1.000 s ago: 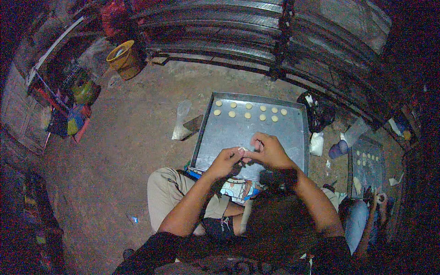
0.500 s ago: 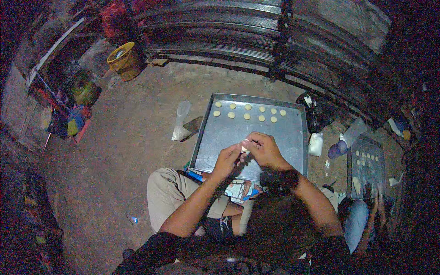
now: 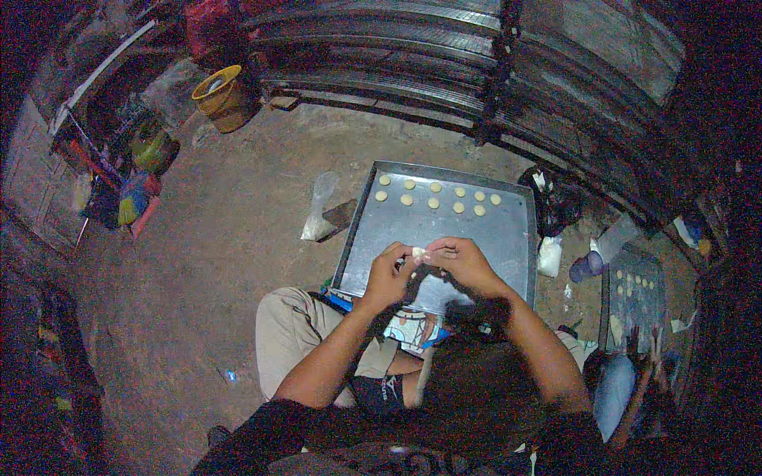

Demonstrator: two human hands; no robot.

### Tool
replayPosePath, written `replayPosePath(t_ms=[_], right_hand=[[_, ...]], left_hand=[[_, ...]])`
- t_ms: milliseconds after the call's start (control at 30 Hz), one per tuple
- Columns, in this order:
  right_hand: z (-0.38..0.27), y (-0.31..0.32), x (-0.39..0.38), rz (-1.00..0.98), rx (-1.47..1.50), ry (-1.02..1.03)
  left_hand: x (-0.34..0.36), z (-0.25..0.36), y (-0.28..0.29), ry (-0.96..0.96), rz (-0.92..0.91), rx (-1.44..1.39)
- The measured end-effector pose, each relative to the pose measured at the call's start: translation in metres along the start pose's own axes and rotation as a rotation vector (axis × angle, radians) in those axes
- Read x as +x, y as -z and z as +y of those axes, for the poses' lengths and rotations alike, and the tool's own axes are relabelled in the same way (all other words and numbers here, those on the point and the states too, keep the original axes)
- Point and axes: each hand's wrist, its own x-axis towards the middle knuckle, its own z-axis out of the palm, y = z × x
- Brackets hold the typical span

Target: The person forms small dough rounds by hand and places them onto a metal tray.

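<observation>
So we're sitting on the dirt floor with the big metal baking tray (image 3: 508,238) right in front of our knees, and both hands are up over its near edge. Our left hand (image 3: 386,278) and right hand (image 3: 464,266) meet fingertip to fingertip, pinching a small pale lump of dough (image 3: 417,254) between them, so the grip on both sides is narrow and closed on that one little piece. The dough sits just above the tray's near half, not touching the metal as far as we can tell. At the far end of the tray there are two short rows of small round dough pieces (image 3: 432,196) already laid out, well apart from our hands. Just left of the tray a clear plastic bag with white powder (image 3: 317,214) stands on the ground, and at the tray's right edge there's another small white bag (image 3: 549,255) and a bluish bottle (image 3: 591,262) lying near it. Further right of the tray sits a second tray (image 3: 635,297) with a few more rounds on it, and another person's hands (image 3: 647,353) hover by its near end. Way off past the tray's far-left corner there's a yellow bucket (image 3: 218,91) against the wall.
</observation>
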Motion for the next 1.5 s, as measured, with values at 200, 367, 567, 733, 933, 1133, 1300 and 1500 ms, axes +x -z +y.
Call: replayPosePath(t_ms=[200, 367, 567, 733, 933, 1133, 1300, 1500], right_hand=[[0.002, 0.003, 0.000, -0.028, 0.045, -0.021], [0.008, -0.012, 0.008, 0.218, -0.241, 0.125], [0.002, -0.013, 0.001, 0.154, -0.430, 0.241], [-0.020, -0.022, -0.007, 0.157, -0.458, 0.189], [-0.025, -0.020, -0.010, 0.261, -0.440, 0.270], [-0.012, -0.019, -0.004, 0.287, -0.491, 0.359], [-0.021, -0.022, -0.010, 0.227, -0.345, 0.267], [-0.021, -0.017, -0.010, 0.213, -0.419, 0.225]], left_hand=[[-0.005, 0.009, -0.006, -0.082, 0.007, -0.078], [-0.009, -0.001, -0.016, 0.100, -0.004, -0.200], [-0.007, 0.017, -0.012, 0.427, -0.069, -0.502], [-0.004, -0.012, -0.009, 0.425, 0.037, -0.605], [-0.003, -0.007, -0.009, 0.496, 0.080, -0.639], [-0.006, -0.009, -0.011, 0.601, 0.063, -0.931], [-0.006, 0.017, -0.005, 0.497, -0.053, -0.962], [-0.001, -0.025, -0.007, 0.172, 0.083, -0.159]])
